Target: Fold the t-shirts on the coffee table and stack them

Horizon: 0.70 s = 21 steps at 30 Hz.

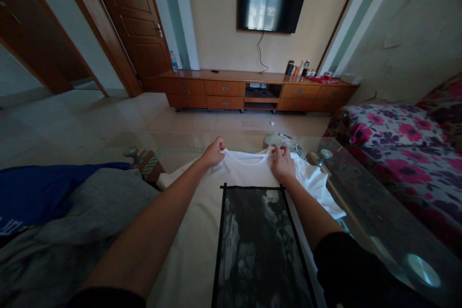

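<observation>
A white T-shirt [195, 231] with a dark rectangular print [260, 245] lies spread, front up, on a glass-topped table [382, 211]. Its neckline points away from me. My left hand [214, 153] is closed on the shirt at the left side of the collar. At the collar's right side, my right hand [283, 163] pinches the fabric. The right sleeve is bunched and wrinkled beyond my right forearm. My left forearm covers part of the shirt's left side.
Grey clothing [104, 197] and a blue garment [43, 187] lie at the left. A flowered sofa [400, 130] stands at the right. Across the tiled floor is a low wooden cabinet [225, 89] with bottles [298, 68], beneath a wall television [272, 2]. A plastic bag [276, 139] shows behind the collar.
</observation>
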{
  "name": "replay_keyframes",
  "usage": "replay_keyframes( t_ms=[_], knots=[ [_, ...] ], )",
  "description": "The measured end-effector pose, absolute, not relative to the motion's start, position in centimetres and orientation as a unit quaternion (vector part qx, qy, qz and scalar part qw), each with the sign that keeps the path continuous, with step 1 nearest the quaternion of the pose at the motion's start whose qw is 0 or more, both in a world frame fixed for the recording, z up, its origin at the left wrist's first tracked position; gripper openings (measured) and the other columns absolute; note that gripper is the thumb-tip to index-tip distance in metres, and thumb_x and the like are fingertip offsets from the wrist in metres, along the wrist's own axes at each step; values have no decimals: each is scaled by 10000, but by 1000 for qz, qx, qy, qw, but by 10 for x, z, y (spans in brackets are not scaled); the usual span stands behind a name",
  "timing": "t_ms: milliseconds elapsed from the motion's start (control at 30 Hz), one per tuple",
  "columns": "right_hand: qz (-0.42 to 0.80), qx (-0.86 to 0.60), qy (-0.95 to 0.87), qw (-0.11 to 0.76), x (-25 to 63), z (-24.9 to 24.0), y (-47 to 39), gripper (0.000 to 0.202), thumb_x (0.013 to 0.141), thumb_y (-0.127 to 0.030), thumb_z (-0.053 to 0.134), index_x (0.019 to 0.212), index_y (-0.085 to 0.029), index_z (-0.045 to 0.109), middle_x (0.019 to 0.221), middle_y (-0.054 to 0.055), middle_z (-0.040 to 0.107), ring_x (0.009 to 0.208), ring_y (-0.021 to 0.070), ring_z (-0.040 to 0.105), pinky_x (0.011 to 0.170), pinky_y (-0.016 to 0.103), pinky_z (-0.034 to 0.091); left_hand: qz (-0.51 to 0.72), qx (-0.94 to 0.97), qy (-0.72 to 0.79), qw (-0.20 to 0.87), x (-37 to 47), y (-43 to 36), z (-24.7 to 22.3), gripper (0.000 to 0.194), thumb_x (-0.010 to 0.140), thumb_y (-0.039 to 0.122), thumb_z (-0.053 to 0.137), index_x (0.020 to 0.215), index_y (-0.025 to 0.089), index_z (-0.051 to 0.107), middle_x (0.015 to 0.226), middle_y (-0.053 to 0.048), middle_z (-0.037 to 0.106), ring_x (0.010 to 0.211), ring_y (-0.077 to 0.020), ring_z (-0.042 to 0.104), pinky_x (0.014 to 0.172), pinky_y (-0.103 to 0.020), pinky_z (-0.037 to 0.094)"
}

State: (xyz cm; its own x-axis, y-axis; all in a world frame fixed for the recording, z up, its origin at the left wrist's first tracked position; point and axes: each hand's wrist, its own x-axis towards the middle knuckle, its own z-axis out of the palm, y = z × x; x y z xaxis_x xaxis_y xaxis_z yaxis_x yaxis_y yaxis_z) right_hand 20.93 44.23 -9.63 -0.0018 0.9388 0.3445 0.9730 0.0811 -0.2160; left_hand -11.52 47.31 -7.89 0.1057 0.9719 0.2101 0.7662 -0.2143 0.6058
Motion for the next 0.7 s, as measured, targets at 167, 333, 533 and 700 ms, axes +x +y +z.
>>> replay_keyframes(
  t_ms=[167, 333, 533, 700],
  knots=[
    [-48, -672, -710, 203, 207, -95, 437, 424, 912, -197, 442, 1323, -216, 541, 1388, 181, 478, 1183, 314, 533, 921, 418, 481, 235, 733, 623, 141, -116, 473, -71, 597, 657, 40, 591, 1229, 207, 556, 1068, -56, 647, 945, -190, 612, 805, -290, 481],
    [-76, -661, -719, 202, 205, -93, 435, 443, 908, -211, 449, 1343, -232, 531, 1438, 160, 483, 1255, 338, 459, 1021, 496, 389, 151, 741, 646, 104, -111, 470, -61, 333, 657, 137, 669, 980, 167, 745, 1013, -139, 703, 1153, -317, 583, 998, -376, 433],
    [-66, -666, -726, 157, 203, -93, 439, 395, 914, -232, 429, 1280, -249, 579, 1567, 86, 402, 1395, 313, 309, 1094, 514, 282, 122, 707, 692, 80, -107, 474, -59, 278, 817, 332, 580, 1024, 198, 709, 1098, -144, 717, 1125, -335, 628, 973, -445, 435],
    [-78, -694, -705, 125, 201, -92, 440, 441, 941, -270, 401, 1342, -226, 579, 1574, 125, 370, 1392, 339, 296, 1091, 538, 239, 171, 680, 712, 36, -106, 466, -55, 524, 821, 166, 574, 1335, 221, 491, 1153, -98, 694, 1089, -260, 638, 965, -386, 436]
  ],
)
